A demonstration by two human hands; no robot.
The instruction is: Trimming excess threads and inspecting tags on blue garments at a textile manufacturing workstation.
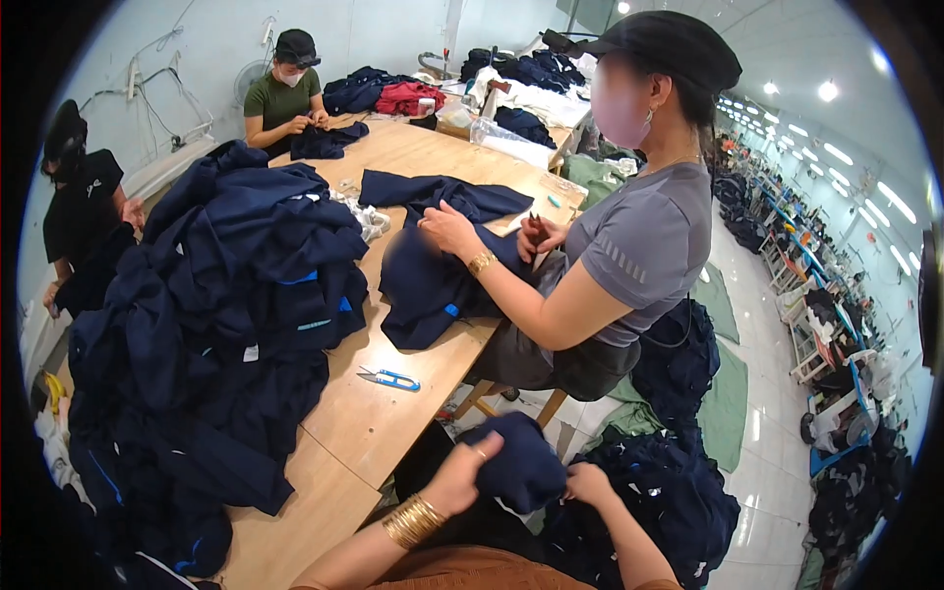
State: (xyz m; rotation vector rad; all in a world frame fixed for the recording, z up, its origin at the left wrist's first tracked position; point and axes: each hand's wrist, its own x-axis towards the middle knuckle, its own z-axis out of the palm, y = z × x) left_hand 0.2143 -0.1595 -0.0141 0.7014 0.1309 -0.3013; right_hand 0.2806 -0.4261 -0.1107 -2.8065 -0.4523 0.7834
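Observation:
A bunched navy garment (521,460) hangs between my two hands, in front of the table's near edge. My left hand (462,476), below gold bangles, is closed on its left side with the thumb on top. On the garment's lower right edge, my right hand (590,486) pinches the cloth with curled fingers. Blue-handled thread snips (395,380) lie on the wooden table (369,429), beyond my left hand. Below and right of my right hand lies a heap of navy garments (664,511).
A tall pile of navy garments (211,265) covers the table's left side. A co-worker in grey (644,211) sits at the right edge, handling a navy garment (433,285). Two other people (280,103) work farther back. Green cloth (723,393) lies on the tiled floor.

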